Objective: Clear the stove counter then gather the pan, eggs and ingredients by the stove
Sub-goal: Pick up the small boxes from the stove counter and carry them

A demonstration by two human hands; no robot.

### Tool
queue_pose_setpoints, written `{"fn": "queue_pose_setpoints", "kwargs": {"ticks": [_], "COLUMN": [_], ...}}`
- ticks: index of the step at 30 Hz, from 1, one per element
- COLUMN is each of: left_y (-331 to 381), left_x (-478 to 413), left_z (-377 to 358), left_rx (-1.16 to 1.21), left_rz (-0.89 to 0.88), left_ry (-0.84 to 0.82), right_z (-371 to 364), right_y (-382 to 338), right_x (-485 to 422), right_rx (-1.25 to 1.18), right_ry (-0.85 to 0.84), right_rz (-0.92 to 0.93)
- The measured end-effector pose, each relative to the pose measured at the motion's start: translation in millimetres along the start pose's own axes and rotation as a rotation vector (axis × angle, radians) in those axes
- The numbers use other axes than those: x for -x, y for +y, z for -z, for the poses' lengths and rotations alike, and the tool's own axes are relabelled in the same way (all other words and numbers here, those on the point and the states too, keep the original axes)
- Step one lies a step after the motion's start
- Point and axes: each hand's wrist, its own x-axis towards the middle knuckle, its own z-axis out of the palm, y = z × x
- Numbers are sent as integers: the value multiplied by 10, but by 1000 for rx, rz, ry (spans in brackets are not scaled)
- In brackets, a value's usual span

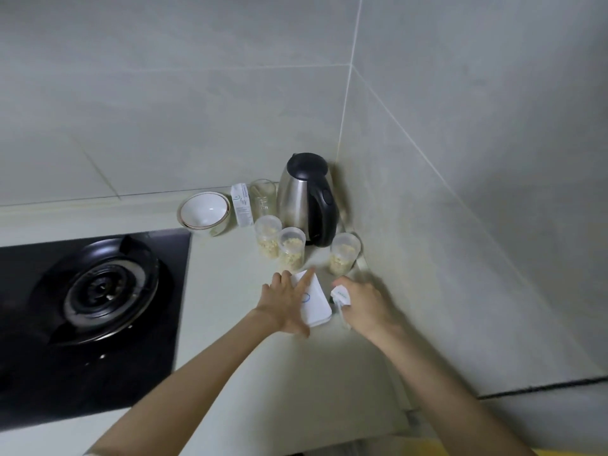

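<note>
My left hand (285, 302) lies flat with fingers spread on a white box (316, 302) that rests on the pale counter (230, 291) right of the gas stove (95, 291). My right hand (363, 306) is closed around a small white packet (340, 295) just right of the box. Behind them stand three clear plastic jars of pale grain: one (267, 235), another (291, 247), a third (343, 253). A steel and black kettle (307, 199) fills the corner.
Stacked white bowls (204, 210), an upright white carton (242, 205) and a clear glass (263, 196) line the back wall. Tiled walls close in behind and on the right. The black burner ring sits left on the stove.
</note>
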Motion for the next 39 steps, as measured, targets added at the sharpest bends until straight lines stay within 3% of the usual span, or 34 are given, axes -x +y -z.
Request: {"fn": "queue_pose_setpoints", "kwargs": {"ticks": [6, 13, 26, 39], "left_y": [-220, -823, -2081, -2950], "left_x": [308, 964, 3038, 5990], "left_z": [-23, 35, -344, -1556], "left_rx": [283, 375, 472, 474], "left_rz": [145, 303, 769, 1210], "left_ry": [67, 196, 456, 574], "right_z": [-10, -59, -633, -2124], "right_y": [-89, -710, -2963, -5399], "right_x": [47, 39, 577, 2353], "right_rx": [-7, -66, -26, 5], "right_ry": [34, 39, -83, -298], "right_rz": [25, 191, 797, 1314]}}
